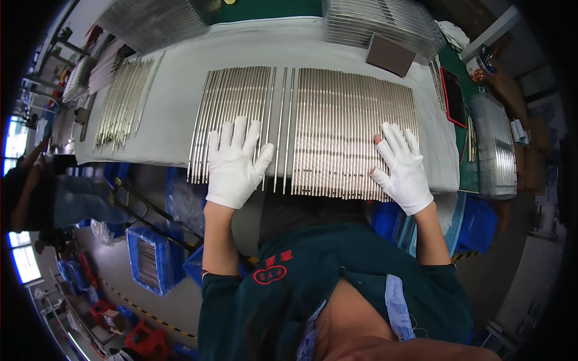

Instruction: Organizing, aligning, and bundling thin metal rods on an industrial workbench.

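Two groups of thin silvery metal rods lie side by side on a table covered with pale cloth. My left hand (236, 162), in a white glove, rests flat on the near part of the left rod group (235, 93), fingers spread. On the right edge of the wider right rod group (349, 126) lies my right hand (402, 165), fingers spread; its white glove leaves the thumb tip and one fingertip bare. A few single rods (283, 120) lie spaced out between the two groups. The near rod ends reach past the table's front edge.
More rods (123, 99) lie loosely at the left. Stacked clear trays (385, 27) stand at the back right beside a brown block (390, 54). A red-edged phone (452, 96) and clear plastic trays (497, 144) sit at the right. Below stands a blue crate (150, 259); another person (72, 198) is at the left.
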Tool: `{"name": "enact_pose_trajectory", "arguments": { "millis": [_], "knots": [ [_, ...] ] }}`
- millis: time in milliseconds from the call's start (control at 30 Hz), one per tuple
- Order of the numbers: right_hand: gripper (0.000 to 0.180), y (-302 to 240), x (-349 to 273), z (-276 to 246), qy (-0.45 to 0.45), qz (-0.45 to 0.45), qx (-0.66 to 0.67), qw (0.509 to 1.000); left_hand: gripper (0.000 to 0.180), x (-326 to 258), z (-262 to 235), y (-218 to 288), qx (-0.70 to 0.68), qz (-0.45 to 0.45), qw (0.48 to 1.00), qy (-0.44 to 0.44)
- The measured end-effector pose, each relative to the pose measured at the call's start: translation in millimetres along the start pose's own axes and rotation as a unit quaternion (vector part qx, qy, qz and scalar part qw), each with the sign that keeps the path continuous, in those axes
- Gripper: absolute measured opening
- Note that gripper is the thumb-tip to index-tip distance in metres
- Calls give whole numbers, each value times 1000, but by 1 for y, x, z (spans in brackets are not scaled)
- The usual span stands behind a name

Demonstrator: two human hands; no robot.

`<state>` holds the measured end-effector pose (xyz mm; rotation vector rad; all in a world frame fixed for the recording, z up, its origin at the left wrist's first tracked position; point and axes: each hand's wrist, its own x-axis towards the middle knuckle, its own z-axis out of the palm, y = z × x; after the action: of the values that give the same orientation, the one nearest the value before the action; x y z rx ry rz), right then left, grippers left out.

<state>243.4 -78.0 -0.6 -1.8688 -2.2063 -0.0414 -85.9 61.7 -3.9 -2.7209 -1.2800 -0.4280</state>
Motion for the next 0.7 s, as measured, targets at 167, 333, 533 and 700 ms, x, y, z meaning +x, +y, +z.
{"name": "enact_pose_trajectory", "arguments": {
  "millis": [167, 333, 533, 700],
  "knots": [
    [66, 1, -1, 3, 7, -3, 1, 1000, 63, 4, 3, 33, -77, 68, 995, 0],
    [65, 3, -5, 4, 7, 5, 3, 1000, 70, 21, -7, -23, 56, -25, 996, 63],
    [66, -2, 2, 1, 6, -5, 7, 1000, 72, -7, 37, -91, 113, -107, 988, 3],
    [66, 3, 0, 4, 4, -3, -5, 1000, 71, 18, 18, -29, 22, -47, 999, -1]
  ]
}}
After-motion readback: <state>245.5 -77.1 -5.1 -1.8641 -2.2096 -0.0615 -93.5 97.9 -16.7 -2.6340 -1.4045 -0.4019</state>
